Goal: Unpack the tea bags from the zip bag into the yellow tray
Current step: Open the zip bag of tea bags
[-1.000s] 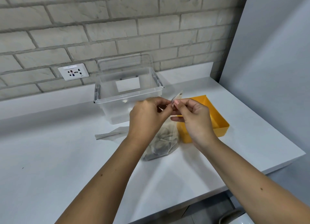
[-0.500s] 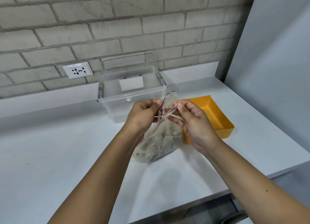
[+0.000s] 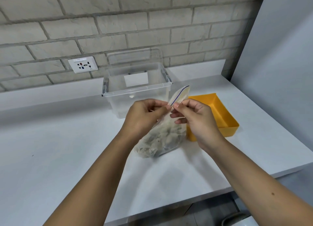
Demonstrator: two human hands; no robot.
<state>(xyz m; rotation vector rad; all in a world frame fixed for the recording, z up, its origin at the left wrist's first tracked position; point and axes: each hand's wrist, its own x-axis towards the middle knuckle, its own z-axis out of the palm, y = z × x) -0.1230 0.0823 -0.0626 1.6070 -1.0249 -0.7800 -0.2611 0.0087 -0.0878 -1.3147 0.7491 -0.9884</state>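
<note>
While the left hand (image 3: pixel 144 117) and right hand (image 3: pixel 198 119) each pinch one lip of the zip bag (image 3: pixel 162 137), which rests on the counter (image 3: pixel 67 149) beside the empty yellow tray (image 3: pixel 220 114), peel the lips apart evenly so the tea bags (image 3: pixel 159 141) stay inside.

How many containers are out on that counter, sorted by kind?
Zip bag, stuffed with tea bags, pinched at its top by the left hand and right hand: 1
Yellow tray: 1
Clear plastic bin: 1
Total: 3 containers. The tea bags are too jumbled to count.
</note>
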